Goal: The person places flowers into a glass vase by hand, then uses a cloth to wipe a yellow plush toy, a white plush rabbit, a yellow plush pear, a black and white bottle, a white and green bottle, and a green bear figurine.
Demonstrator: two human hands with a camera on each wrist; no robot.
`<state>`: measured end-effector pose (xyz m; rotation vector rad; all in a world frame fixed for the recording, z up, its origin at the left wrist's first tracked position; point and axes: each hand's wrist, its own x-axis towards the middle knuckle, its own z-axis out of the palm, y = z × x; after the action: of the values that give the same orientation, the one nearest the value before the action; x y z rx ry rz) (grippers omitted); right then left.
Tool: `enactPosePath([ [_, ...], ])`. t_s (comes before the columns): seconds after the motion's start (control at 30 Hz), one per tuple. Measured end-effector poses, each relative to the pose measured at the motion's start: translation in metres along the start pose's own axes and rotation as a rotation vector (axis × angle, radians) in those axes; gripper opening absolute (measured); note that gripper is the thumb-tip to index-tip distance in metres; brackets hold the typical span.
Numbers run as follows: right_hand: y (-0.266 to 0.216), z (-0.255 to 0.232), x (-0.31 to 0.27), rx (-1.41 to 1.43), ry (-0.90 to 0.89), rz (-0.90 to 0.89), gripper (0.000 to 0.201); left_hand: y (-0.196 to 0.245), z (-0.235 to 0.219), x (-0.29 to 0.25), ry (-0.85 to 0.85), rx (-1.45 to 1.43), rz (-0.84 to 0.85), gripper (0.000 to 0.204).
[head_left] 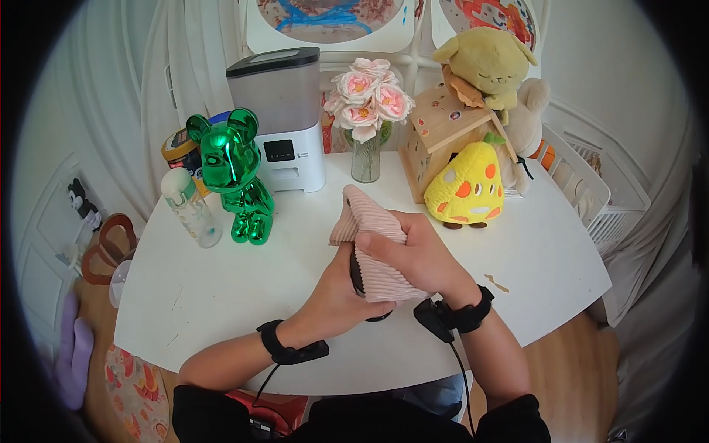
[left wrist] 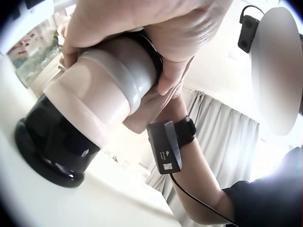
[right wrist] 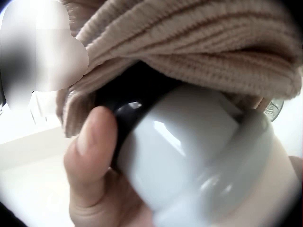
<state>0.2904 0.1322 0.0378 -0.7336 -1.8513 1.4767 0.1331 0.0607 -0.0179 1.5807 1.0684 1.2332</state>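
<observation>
My left hand (head_left: pixel 329 288) grips a rounded glossy object (left wrist: pixel 80 101) with black, grey and pale pink bands; its kind I cannot tell. Its black base (left wrist: pixel 54 142) tilts down over the white table in the left wrist view. A pink ribbed cloth (head_left: pixel 369 210) drapes over the object's other end and hides most of it from the head view. Over that cloth curls my right hand (head_left: pixel 425 255), its thumb pressing on the fabric. From the right wrist view, the left thumb (right wrist: pixel 90 146) lies against the black part, just under the folds of cloth.
On the white table (head_left: pixel 244 310), a shiny green bear figure (head_left: pixel 236 177) and a bottle (head_left: pixel 192 207) stand left. Behind are a pet feeder (head_left: pixel 284 122) and a flower vase (head_left: pixel 365 159). A yellow plush (head_left: pixel 469 188) leans by a wooden house (head_left: pixel 436 133) at right.
</observation>
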Motion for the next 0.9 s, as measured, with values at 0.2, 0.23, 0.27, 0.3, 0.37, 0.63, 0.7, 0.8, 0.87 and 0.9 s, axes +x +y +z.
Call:
enactPosePath([
  [0.2, 0.004, 0.023, -0.028, -0.508, 0.202, -0.28, 0.062, -0.01, 0.001, 0.002, 0.022, -0.089, 0.105, 0.095],
  [0.23, 0.003, 0.033, -0.035, -0.863, 0.337, -0.451, 0.07, -0.011, -0.001, 0.001, 0.017, -0.048, 0.137, 0.094],
  [0.27, 0.003, 0.043, -0.042, -0.98, 0.407, -0.492, 0.077, -0.013, -0.001, -0.001, 0.009, -0.005, 0.165, 0.094],
  [0.3, 0.0, 0.046, -0.042, -0.978, 0.407, -0.484, 0.077, -0.015, 0.0, -0.002, 0.005, -0.008, 0.157, 0.094],
  [0.37, -0.006, 0.048, -0.04, -1.088, 0.421, -0.416, 0.068, -0.02, 0.002, -0.002, 0.023, -0.022, 0.148, 0.095],
  [0.63, -0.013, 0.031, -0.001, -1.006, 0.275, -0.348, 0.037, -0.009, 0.005, 0.0, 0.019, -0.058, 0.038, 0.089],
  [0.7, -0.02, 0.025, 0.011, -0.96, 0.258, -0.337, 0.034, -0.006, 0.007, 0.002, 0.025, -0.08, 0.018, 0.088],
  [0.8, -0.029, 0.012, 0.016, -0.884, 0.172, -0.136, 0.034, -0.008, 0.01, 0.007, 0.051, -0.151, 0.068, 0.088],
  [0.87, -0.021, 0.002, 0.016, -0.242, 0.049, -0.002, 0.039, -0.013, 0.012, 0.008, 0.101, -0.155, 0.075, 0.089],
  [0.9, -0.016, 0.001, 0.015, -0.249, 0.048, -0.008, 0.039, -0.017, 0.012, 0.009, 0.103, -0.156, 0.085, 0.089],
])
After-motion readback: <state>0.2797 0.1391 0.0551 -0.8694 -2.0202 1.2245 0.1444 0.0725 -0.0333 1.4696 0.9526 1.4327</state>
